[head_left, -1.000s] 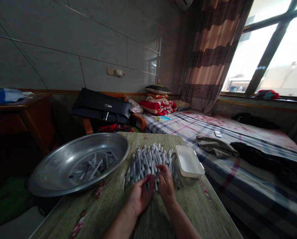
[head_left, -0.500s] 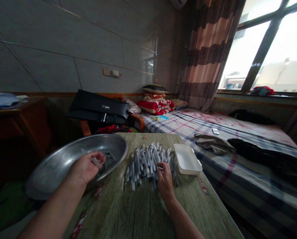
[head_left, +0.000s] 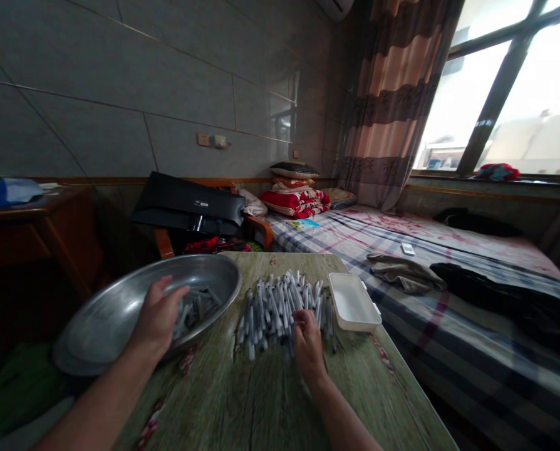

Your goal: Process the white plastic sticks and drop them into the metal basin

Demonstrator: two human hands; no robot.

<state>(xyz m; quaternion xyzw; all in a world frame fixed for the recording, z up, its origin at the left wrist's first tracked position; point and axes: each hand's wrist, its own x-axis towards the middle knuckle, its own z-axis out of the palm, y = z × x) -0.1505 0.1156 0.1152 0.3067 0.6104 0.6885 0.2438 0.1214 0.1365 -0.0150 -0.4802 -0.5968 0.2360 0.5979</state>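
Observation:
My left hand is over the big metal basin, its fingers and thumb apart with nothing seen in them. Small greyish, see-through pieces that look like pen caps lie in the basin beside that hand. A heap of clear-barrelled pens is spread on the wooden-patterned table. At the heap's near right side, my right hand has its fingers curled in against the pens. What those fingers hold, if anything, is hidden.
A white plastic box without a lid stands right of the pens, near the table's edge. Beyond is a bed with clothes and folded bedding. A black case rests on a wooden chair behind the basin.
My left hand has turned over and opened; the small see-through piece it held is gone from it. My right hand has shifted slightly left at the pens.

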